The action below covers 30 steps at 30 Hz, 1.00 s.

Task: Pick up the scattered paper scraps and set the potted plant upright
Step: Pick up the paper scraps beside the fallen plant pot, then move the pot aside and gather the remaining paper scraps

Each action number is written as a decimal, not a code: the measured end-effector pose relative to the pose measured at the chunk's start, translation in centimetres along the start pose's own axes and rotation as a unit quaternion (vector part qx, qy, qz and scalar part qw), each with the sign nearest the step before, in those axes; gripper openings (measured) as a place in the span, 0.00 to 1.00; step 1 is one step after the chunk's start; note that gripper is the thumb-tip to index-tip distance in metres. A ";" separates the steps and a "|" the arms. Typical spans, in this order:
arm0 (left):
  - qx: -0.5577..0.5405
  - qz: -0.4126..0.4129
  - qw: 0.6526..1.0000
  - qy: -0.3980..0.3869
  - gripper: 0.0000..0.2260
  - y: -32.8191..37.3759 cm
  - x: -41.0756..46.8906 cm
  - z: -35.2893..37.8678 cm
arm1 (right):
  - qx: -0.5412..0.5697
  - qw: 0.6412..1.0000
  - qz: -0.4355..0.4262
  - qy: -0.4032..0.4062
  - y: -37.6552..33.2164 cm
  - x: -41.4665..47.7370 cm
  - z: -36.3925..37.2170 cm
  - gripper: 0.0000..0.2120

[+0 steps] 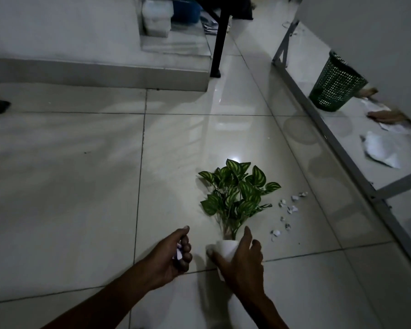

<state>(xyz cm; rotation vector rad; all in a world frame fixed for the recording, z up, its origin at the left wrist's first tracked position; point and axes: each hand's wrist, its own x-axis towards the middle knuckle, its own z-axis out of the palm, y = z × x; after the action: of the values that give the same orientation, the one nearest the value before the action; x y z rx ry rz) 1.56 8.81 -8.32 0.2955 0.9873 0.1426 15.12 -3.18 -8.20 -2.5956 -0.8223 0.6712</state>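
A potted plant with striped green leaves (237, 193) lies on its side on the tiled floor, leaves pointing away from me. Its white pot (226, 249) is near me, and my right hand (241, 264) is wrapped around it. My left hand (176, 254) hovers just left of the pot, curled around white paper scraps (179, 252). Several small paper scraps (288, 210) are scattered on the floor to the right of the leaves.
A green mesh wastebasket (335, 84) stands at the far right beyond a grey metal frame (342, 148). Larger crumpled paper (380, 150) lies behind that frame. A black furniture leg (220, 36) and a raised tiled step (100, 72) are ahead.
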 end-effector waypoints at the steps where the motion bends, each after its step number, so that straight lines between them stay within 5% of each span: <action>1: 0.004 0.000 1.000 -0.001 0.19 0.1 0.1 0.0 | 0.024 1.000 -0.006 0.001 0.3 0.2 0.5 0.53; 6: -0.023 0.020 0.999 0.013 0.18 0.7 1.4 0.6 | 0.112 0.993 -0.006 0.048 1.2 0.9 1.4 0.54; 15: -0.042 0.026 0.999 0.012 0.18 0.5 1.3 0.5 | 0.150 0.969 -0.159 0.117 -1.2 -0.2 0.2 0.48; 22: -0.100 0.090 0.987 0.085 0.16 2.2 -0.4 -2.1 | 0.148 0.954 -0.261 0.019 -9.8 2.8 3.4 0.33; 27: -0.148 0.156 0.966 0.145 0.17 3.6 -0.8 -6.2 | 0.125 0.968 -0.198 -0.091 -14.5 4.4 7.5 0.45; 30: -0.172 0.148 0.963 0.146 0.18 3.7 -1.3 -8.4 | 0.106 0.972 -0.191 -0.090 -16.2 4.2 9.4 0.46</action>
<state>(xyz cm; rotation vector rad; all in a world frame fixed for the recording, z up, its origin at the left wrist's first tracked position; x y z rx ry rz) -6.19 13.51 -10.45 0.1002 1.1839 0.6394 5.91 13.57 -10.21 -2.1258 -1.1948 0.8319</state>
